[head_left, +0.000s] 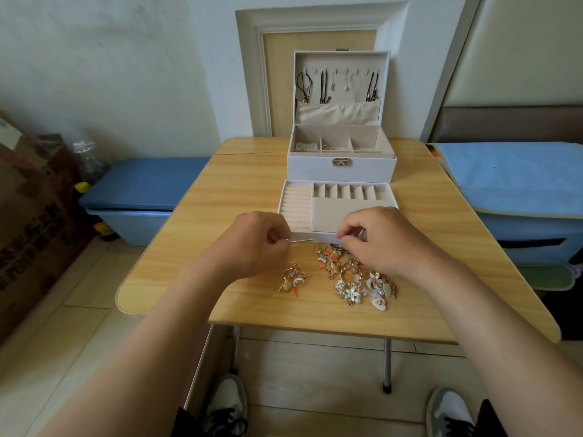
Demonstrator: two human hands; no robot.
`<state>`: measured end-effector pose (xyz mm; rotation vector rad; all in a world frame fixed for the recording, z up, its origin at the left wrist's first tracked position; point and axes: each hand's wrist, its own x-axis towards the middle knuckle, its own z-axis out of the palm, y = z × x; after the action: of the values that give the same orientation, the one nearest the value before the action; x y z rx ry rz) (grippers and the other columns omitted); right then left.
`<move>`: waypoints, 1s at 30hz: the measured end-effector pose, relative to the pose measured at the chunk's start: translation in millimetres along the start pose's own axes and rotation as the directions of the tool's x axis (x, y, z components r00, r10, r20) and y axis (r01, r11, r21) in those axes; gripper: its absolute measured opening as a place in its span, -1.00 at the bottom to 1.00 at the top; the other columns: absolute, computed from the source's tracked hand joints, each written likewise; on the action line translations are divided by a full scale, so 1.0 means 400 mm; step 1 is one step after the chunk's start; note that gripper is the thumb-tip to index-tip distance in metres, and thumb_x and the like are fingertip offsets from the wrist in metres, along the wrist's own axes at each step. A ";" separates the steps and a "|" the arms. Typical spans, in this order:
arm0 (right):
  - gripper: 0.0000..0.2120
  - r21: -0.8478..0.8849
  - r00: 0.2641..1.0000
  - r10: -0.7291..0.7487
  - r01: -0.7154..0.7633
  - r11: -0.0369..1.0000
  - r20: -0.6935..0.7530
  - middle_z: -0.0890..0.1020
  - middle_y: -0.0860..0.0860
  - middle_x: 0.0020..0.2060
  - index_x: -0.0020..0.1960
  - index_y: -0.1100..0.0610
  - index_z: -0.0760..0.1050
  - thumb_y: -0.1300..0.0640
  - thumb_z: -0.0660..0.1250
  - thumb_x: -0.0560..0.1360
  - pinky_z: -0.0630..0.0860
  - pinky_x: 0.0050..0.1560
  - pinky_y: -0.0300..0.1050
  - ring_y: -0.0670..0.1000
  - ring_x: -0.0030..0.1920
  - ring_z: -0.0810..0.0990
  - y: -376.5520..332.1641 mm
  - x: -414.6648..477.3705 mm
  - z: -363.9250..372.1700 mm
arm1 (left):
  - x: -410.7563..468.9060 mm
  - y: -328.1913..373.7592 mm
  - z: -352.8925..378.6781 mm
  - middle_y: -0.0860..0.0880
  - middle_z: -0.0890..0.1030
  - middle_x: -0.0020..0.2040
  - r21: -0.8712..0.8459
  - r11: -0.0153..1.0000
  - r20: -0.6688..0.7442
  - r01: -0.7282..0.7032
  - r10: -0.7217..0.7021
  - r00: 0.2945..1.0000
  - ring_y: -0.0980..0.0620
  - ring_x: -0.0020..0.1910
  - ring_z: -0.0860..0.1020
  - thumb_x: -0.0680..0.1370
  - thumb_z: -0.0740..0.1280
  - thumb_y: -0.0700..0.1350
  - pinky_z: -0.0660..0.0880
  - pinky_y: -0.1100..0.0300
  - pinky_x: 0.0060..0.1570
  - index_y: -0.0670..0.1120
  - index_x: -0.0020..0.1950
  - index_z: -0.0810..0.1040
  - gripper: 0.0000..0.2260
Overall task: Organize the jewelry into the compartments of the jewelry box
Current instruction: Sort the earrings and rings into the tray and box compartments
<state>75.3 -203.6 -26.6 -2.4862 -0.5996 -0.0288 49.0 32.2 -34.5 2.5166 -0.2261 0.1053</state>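
Note:
A white jewelry box [341, 167] stands open at the table's far side, with necklaces hanging in its lid. Its pulled-out tray [391, 197], with ring rolls and small slots, lies in front of it. My left hand [257, 244] pinches a thin gold hairpin [301, 240] by its left end, just before the tray's near edge. My right hand [381, 241] has its fingers curled, thumb and fingertips pressed together near the tray's front rim; what it pinches is hidden. A small heap of gold earrings [293, 280] and a larger heap of flower and pearl pieces [356, 279] lie below my hands.
The wooden folding table [239, 197] has rounded edges. Blue storage bins stand on the floor at the left [138, 197] and the right [530, 197]. A cardboard box [31, 216] stands at far left. My shoes show under the table.

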 end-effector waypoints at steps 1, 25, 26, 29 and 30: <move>-0.84 -0.001 1.000 -0.006 0.006 1.000 0.021 0.66 -0.14 -0.18 -0.07 0.02 0.67 0.21 0.34 0.53 0.55 -0.13 -0.24 -0.18 -0.16 0.59 -0.005 0.000 0.002 | 0.002 0.002 0.000 0.08 0.63 -0.23 -0.026 1.000 -0.018 0.006 -0.006 1.000 0.24 -0.28 0.54 0.51 0.38 -0.20 0.44 0.42 -0.28 -0.06 -0.11 0.65 -0.93; -0.97 0.411 0.985 0.131 -0.167 0.896 0.115 0.65 -0.03 -0.42 -0.11 0.23 0.62 0.31 0.42 0.51 0.44 -0.44 -0.31 -0.08 -0.40 0.60 -0.029 0.033 0.009 | 0.015 0.018 -0.006 0.05 0.63 -0.28 -0.275 0.961 -0.161 0.004 -0.051 0.986 0.25 -0.38 0.51 0.51 0.41 -0.20 0.43 0.42 -0.32 -0.08 -0.14 0.66 -0.94; -0.98 0.455 0.981 0.143 -0.189 0.870 0.133 0.65 -0.02 -0.43 -0.09 0.27 0.61 0.34 0.40 0.51 0.41 -0.47 -0.31 -0.08 -0.41 0.59 -0.030 0.032 0.006 | 0.015 0.019 -0.006 0.05 0.64 -0.27 -0.286 0.958 -0.162 0.005 -0.054 0.985 0.26 -0.37 0.51 0.50 0.41 -0.22 0.44 0.41 -0.32 -0.08 -0.13 0.66 -0.94; -0.96 0.514 0.973 0.157 -0.223 0.828 0.170 0.66 0.01 -0.42 -0.05 0.32 0.58 0.39 0.36 0.52 0.39 -0.48 -0.23 -0.16 -0.50 0.54 -0.028 0.031 -0.004 | 0.015 0.022 -0.006 0.02 0.65 -0.22 -0.323 0.946 -0.154 0.013 -0.067 0.986 0.21 -0.32 0.55 0.50 0.42 -0.24 0.53 0.34 -0.25 -0.10 -0.09 0.66 -0.93; -0.95 0.516 0.972 0.158 -0.225 0.827 0.171 0.66 0.01 -0.42 -0.05 0.33 0.58 0.40 0.36 0.52 0.40 -0.47 -0.21 -0.17 -0.51 0.54 -0.027 0.032 -0.005 | 0.016 0.023 -0.006 0.01 0.66 -0.21 -0.331 0.944 -0.152 0.014 -0.067 0.986 0.18 -0.30 0.58 0.50 0.42 -0.25 0.56 0.29 -0.22 -0.10 -0.08 0.66 -0.93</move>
<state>82.4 -191.7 -17.4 -1.9939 -0.3382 0.3290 53.4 25.3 -26.6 2.1650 -0.1144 0.2340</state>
